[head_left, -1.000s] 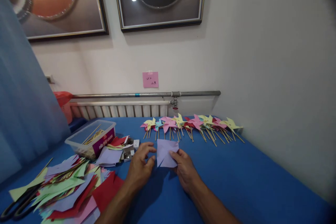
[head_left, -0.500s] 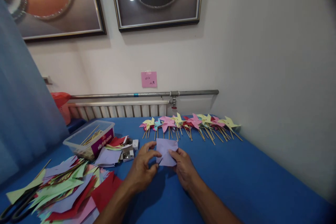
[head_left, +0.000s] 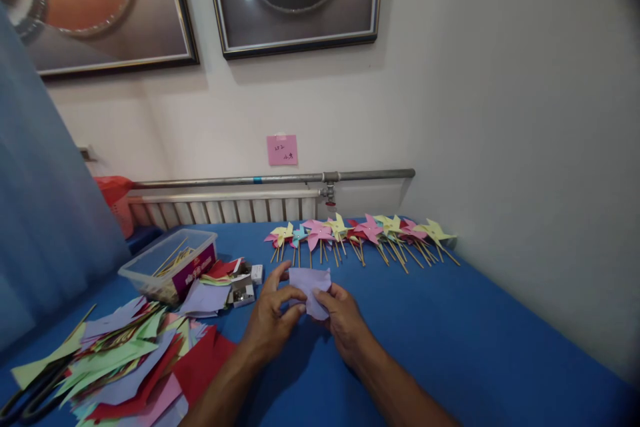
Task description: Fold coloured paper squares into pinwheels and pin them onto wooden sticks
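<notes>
A small lilac paper square (head_left: 310, 283) is held just above the blue table (head_left: 450, 340), between both my hands. My left hand (head_left: 273, 323) pinches its left edge with thumb and fingers curled in. My right hand (head_left: 343, 320) grips the right lower edge with its fingers closed. A row of finished paper pinwheels (head_left: 360, 233) on wooden sticks lies beyond the hands, by the wall.
A heap of coloured cut paper (head_left: 125, 360) fills the left of the table, with black scissors (head_left: 30, 393) at its edge. A clear plastic box of sticks (head_left: 170, 263) and a small box of pins (head_left: 243, 293) stand left of the hands. A radiator and pipe (head_left: 270, 180) run along the wall.
My left hand has closed in from beside the paper and now pinches its left edge. Both hands have drawn the lilac paper slightly left and together.
</notes>
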Available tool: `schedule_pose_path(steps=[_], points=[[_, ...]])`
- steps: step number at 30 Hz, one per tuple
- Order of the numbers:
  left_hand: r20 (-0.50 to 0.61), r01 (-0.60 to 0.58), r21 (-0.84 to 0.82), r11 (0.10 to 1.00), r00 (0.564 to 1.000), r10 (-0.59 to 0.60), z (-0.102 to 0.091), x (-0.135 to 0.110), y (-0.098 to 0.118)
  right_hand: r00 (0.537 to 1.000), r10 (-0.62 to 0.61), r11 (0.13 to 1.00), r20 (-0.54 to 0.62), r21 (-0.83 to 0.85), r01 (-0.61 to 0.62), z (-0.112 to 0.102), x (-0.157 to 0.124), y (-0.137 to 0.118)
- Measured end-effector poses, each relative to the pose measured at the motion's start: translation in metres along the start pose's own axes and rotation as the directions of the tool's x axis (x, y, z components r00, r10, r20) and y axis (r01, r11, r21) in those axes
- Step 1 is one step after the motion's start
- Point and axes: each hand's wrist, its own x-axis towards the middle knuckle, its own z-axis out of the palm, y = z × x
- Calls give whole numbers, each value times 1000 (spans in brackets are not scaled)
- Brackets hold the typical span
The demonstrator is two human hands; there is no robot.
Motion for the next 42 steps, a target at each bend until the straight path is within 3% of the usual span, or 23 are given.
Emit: schedule_pose_path(steps=[6, 16, 27, 35, 42], points=[[4, 35, -60, 998, 999, -35, 0, 0, 2, 997, 16, 1000, 72, 18, -17, 5, -4, 4], [93, -3, -39, 999, 996, 7, -7, 1, 9, 997, -15, 1000, 81, -4, 15, 5, -3, 8], [-60, 94, 39, 995, 994, -92, 5, 1, 2, 997, -25, 995, 67, -98, 32, 11, -5, 9], [-73, 145, 82, 986, 988, -139, 4, 1, -2, 984, -89, 984, 154, -139, 111, 9, -6, 6], [-70, 158, 78, 984, 986, -153, 6, 1, 1, 992, -84, 984, 97, -150, 98, 10, 1, 11]])
